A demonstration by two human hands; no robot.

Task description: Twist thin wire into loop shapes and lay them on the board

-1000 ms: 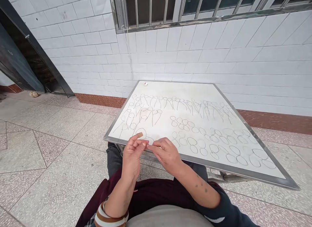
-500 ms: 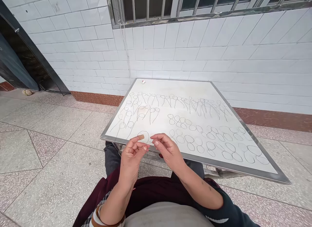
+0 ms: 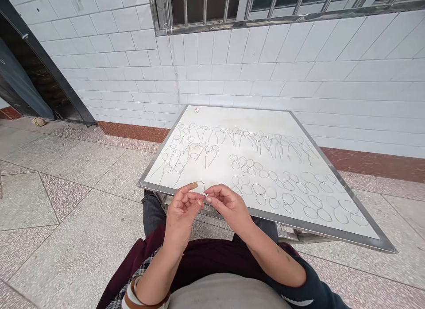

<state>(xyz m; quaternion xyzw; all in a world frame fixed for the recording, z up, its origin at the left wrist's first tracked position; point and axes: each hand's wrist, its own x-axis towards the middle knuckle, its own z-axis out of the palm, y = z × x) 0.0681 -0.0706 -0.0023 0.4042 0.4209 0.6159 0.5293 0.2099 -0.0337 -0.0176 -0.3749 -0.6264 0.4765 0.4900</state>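
Observation:
Over the near edge of the white-topped table, my two hands meet fingertip to fingertip. My left hand is closed in a pinch on a thin dark wire loop; a tan wrap covers one of its fingertips. From the other side, my right hand pinches the same wire, thumb against fingers. Where the wire's ends run between the fingers is hidden. Looped wires with long tails lie at the left and back of the tabletop. Plain wire rings lie in rows at the right.
A grey metal rim borders the table. One small white and red item sits at its far left corner. Behind stands a tiled wall with a barred window. At far left is a dark doorway.
My right fingertips have closed the small gap to the left ones and now meet them at the wire. The view has shifted slightly.

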